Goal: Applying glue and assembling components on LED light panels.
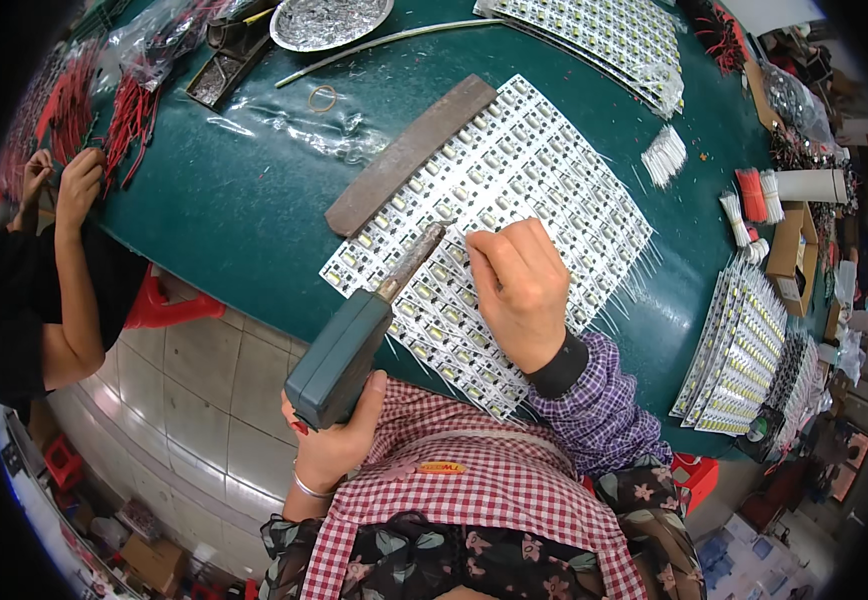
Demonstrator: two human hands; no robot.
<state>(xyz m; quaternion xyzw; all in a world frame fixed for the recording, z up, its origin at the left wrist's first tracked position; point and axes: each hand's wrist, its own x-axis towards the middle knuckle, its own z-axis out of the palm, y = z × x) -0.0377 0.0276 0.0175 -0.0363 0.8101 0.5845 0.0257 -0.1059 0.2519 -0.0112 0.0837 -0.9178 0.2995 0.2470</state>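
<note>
I can see a worker at a big green table (224, 210); the left hand (342, 437) is wrapped around the fat handle of a dark green soldering tool (339, 355); a silver ring hugs that wrist; the tool's metal tip (416, 258) points away from the worker, up over the lamp sheet (579, 200); I cannot tell if it touches.

The lamp sheet lies on the table right in front of the worker; it is white, with rows and rows of little yellow lamps; thin white wires poke out past its right side; a brown bar (409, 155) rests along its far left edge.

The right hand (519, 285) is over the middle of the sheet, close to the tip, with its fingers bent in; I cannot tell if they pinch anything; a purple checked sleeve (594, 395) covers that arm.

On the far side sit a round silver dish (329, 22), a bendy pale tube (384, 42) and a pile of more lamp sheets (594, 35); to the right are a bunch of white wires (664, 157), a red bundle (750, 195), a brown box (792, 255) and another stack of sheets (734, 360); on the left, another person's hands (82, 180) are by some red wires (134, 125).
</note>
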